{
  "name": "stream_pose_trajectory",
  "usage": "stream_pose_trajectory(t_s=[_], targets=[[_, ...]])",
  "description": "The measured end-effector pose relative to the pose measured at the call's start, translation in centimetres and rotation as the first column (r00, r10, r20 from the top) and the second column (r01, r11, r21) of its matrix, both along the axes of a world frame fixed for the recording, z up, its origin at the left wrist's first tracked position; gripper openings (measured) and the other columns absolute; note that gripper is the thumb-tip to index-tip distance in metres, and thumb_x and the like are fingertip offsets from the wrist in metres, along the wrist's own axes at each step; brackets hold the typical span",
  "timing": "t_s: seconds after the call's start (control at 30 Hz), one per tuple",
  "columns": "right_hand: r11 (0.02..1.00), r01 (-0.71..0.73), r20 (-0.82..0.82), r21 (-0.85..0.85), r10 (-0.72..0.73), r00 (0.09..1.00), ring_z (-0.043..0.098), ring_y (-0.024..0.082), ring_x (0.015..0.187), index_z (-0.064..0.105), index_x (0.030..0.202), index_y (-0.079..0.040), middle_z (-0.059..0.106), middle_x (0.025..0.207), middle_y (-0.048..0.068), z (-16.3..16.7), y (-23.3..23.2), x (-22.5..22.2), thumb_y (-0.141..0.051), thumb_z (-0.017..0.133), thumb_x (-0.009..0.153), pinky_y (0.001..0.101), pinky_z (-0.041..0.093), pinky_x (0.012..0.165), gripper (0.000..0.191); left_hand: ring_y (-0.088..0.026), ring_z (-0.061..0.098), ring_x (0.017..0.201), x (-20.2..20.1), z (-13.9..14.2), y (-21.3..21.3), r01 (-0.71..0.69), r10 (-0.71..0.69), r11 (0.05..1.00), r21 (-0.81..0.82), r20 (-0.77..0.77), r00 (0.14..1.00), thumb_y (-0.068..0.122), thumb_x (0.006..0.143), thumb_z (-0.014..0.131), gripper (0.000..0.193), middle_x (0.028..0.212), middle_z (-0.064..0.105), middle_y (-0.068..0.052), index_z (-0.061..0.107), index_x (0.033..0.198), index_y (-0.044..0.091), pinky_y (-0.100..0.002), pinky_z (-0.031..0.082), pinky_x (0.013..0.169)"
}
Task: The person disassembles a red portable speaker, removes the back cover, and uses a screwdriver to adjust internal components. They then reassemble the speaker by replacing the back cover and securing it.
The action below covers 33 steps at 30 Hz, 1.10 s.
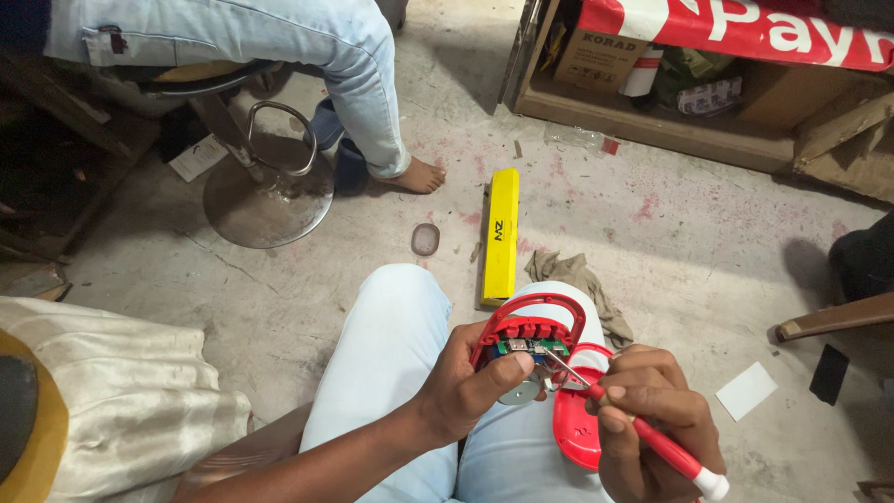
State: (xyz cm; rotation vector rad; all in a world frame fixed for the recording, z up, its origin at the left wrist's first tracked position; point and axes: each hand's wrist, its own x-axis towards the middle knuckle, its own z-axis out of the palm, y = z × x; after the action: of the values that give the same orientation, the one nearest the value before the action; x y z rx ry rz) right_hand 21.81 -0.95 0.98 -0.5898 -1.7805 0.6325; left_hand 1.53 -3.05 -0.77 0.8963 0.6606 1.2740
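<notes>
Hands, both mine, at work over my lap. My left hand (466,387) grips a small red device (528,337) with its shell opened, thumb pressed across the exposed green circuit board (521,347) and a round metal part (519,391) just below it. My right hand (643,410) is clenched around a red-handled screwdriver (652,438) with a white end cap, its metal tip resting on the device's insides beside the board. Red cover piece (575,433), detached, lies on my right thigh, partly under the right hand. Floor: bare concrete (307,298), stained. Yellow long box (500,237) lies just beyond my knees; crumpled cloth (577,279) beside it. Small grey oval piece (426,239) near the box. White card (748,391) to the right. Another person's bare foot (419,175) and a stool's round metal base (268,196) farther off.
</notes>
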Motion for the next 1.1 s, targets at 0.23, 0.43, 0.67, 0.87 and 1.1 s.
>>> stream_pose_trajectory(t_s=[0.23,0.43,0.67,0.87,1.1], targets=[[0.999,-0.003,0.063,0.041,0.001,0.998,0.062,0.019,0.083,0.05,0.111,-0.004,0.069,0.079,0.008,0.8,-0.14,-0.18,-0.007,0.063,0.099,0.0406,0.055,0.089,0.018,-0.013,0.063,0.089,-0.01,0.52,0.0,0.028,-0.027,0.999,-0.018,0.038,0.999,0.031,0.093,0.064,0.044,0.1,0.068,-0.007,0.065,0.119,-0.005,-0.031,0.056,0.082],[0.999,-0.01,0.066,0.041,0.008,0.998,0.062,0.02,0.083,0.05,0.111,-0.003,0.068,0.079,0.008,0.8,0.04,-0.32,-0.008,0.064,0.099,0.0416,0.054,0.091,0.02,-0.013,0.062,0.089,-0.05,0.54,-0.05,0.022,-0.022,0.999,-0.025,-0.005,1.0,0.031,0.093,0.062,0.04,0.098,0.067,-0.007,0.065,0.112,-0.004,-0.031,0.055,0.083],[0.999,-0.001,0.068,0.039,-0.002,0.998,0.062,0.02,0.084,0.049,0.111,-0.004,0.068,0.079,0.007,0.68,-0.02,-0.35,-0.01,0.064,0.099,0.0425,0.053,0.092,0.02,-0.013,0.062,0.088,-0.06,0.49,-0.06,0.017,-0.017,1.0,-0.026,-0.017,1.0,0.03,0.094,0.061,0.04,0.098,0.068,-0.007,0.066,0.113,-0.004,-0.031,0.055,0.082],[0.998,-0.022,0.077,0.051,0.018,0.997,0.062,0.021,0.083,0.048,0.11,-0.004,0.067,0.079,0.008,0.72,0.2,-0.28,-0.009,0.063,0.099,0.0429,0.053,0.092,0.019,-0.014,0.064,0.089,0.04,0.56,-0.13,0.011,-0.011,1.0,0.0,-0.003,1.0,0.029,0.094,0.062,0.042,0.1,0.069,-0.008,0.066,0.118,-0.005,-0.032,0.057,0.082],[0.999,-0.006,0.088,0.054,0.001,0.996,0.062,0.021,0.081,0.049,0.108,-0.004,0.067,0.078,0.008,0.99,0.11,-0.44,-0.007,0.064,0.098,0.0423,0.054,0.088,0.018,-0.013,0.063,0.088,0.06,0.14,-0.2,-0.002,0.002,1.0,-0.008,-0.022,1.0,0.03,0.095,0.063,0.043,0.099,0.068,-0.008,0.066,0.119,-0.005,-0.031,0.057,0.081]])
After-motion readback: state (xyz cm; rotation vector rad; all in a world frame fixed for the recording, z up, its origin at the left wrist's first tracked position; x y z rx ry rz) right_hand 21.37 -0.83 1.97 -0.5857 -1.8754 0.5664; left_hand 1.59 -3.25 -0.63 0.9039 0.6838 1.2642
